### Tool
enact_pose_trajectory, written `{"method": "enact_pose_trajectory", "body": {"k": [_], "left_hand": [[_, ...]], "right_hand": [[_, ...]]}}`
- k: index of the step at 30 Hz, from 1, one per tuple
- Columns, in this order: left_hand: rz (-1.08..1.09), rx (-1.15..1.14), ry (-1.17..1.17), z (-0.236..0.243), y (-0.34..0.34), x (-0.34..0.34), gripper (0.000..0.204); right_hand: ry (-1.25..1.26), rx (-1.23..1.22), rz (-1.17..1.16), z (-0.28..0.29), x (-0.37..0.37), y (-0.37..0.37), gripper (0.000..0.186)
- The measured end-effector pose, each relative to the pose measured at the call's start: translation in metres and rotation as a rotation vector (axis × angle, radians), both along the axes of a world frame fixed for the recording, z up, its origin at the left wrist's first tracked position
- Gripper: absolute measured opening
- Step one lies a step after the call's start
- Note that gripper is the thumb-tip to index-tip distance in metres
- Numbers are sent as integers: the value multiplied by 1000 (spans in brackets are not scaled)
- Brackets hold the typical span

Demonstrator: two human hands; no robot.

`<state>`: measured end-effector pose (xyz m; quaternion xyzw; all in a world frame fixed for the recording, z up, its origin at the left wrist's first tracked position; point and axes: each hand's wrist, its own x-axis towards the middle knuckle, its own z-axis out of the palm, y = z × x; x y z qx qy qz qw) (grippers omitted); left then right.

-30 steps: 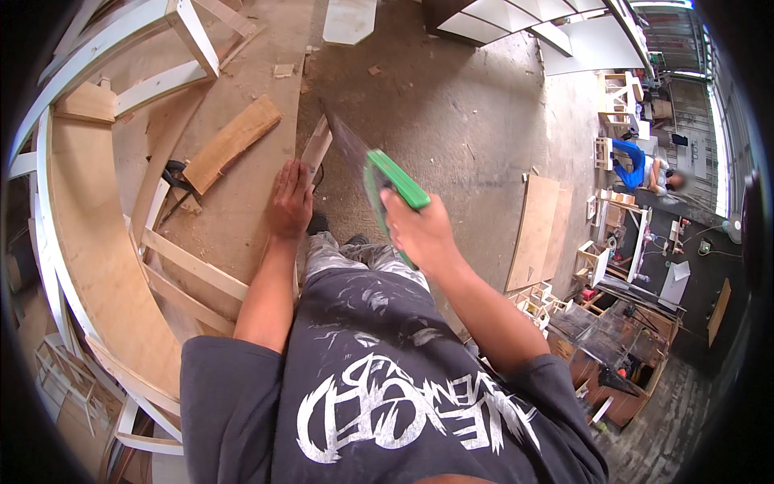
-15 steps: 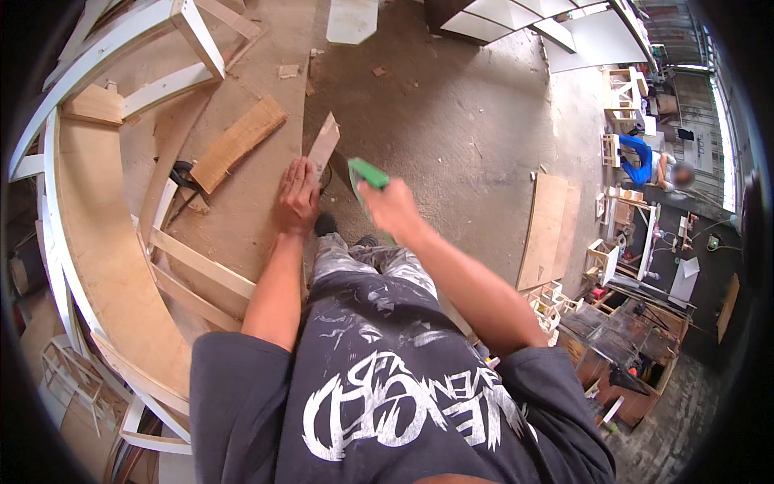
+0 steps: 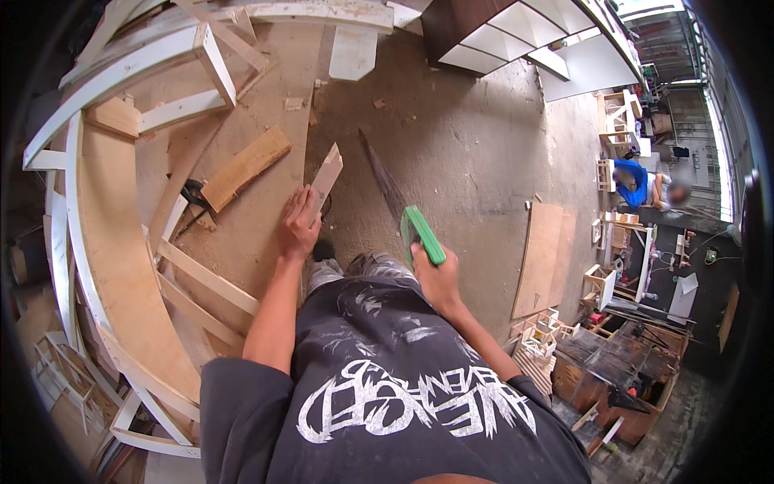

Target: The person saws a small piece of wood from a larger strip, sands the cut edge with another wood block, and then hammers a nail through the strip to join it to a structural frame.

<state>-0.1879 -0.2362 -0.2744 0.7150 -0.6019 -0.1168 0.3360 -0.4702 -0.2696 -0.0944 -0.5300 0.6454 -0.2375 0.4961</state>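
A hand saw [image 3: 423,235] with a green handle is gripped in my right hand [image 3: 436,274], its dark blade pointing away from me and a little left. The blade stands apart from the wood. My left hand [image 3: 300,224] is closed on a short wooden strip [image 3: 326,176], whose far end is cut at a slant and sticks out past my fingers. My legs and dark shoes show partly below the strip.
To my left stands a white-edged wooden frame [image 3: 74,202] with a curved plywood panel. A thick board [image 3: 246,169] lies ahead of it. Plywood sheets [image 3: 542,258] lie at right. A dark cabinet [image 3: 472,36] stands at the back; another person [image 3: 657,189] sits far right.
My right hand has drawn back toward me and to the right with the saw, whose blade now shows away from the strip. The left hand still holds the strip.
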Motion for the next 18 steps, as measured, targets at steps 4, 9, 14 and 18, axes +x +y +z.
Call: {"method": "enact_pose_trajectory", "body": {"k": [4, 9, 14, 18], "left_hand": [[34, -19, 254, 46, -14, -13, 71], [146, -83, 390, 114, -54, -14, 65], [268, -176, 429, 166, -95, -14, 62], [404, -213, 482, 196, -110, -21, 59]], "right_hand": [[36, -356, 198, 38, -15, 1, 18], [-77, -472, 326, 52, -14, -64, 13], [-188, -633, 477, 34, 13, -163, 21], [-211, -720, 659, 20, 45, -247, 28]]}}
